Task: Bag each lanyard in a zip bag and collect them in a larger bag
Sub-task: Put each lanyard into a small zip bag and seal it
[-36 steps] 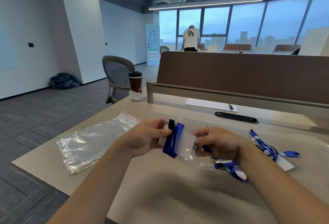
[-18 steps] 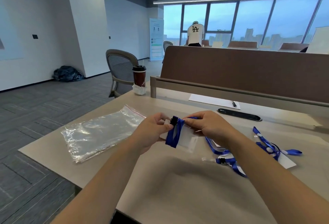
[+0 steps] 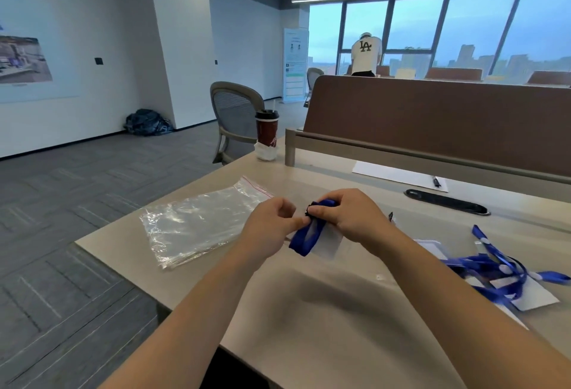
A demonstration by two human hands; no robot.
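The right grip (image 3: 343,218) covers the top of the folded lanyard (image 3: 304,240), so only a bit of its black clip (image 3: 309,210) shows. The pale sheet (image 3: 329,245) beside it may be card or clear bag, and I cannot tell whether the lanyard lies inside. The left grip (image 3: 272,221) hides its own fingertips, so a pinch cannot be told. The right forearm hides part of the lanyard pile (image 3: 494,277). The banner (image 3: 295,64) has print too small to read. The left edge cuts the poster (image 3: 21,60).

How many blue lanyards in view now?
2 at least: one folded blue fabric lanyard gripped by right hand, touched by left hand; a tangled blue heap on the beige table may hide more.
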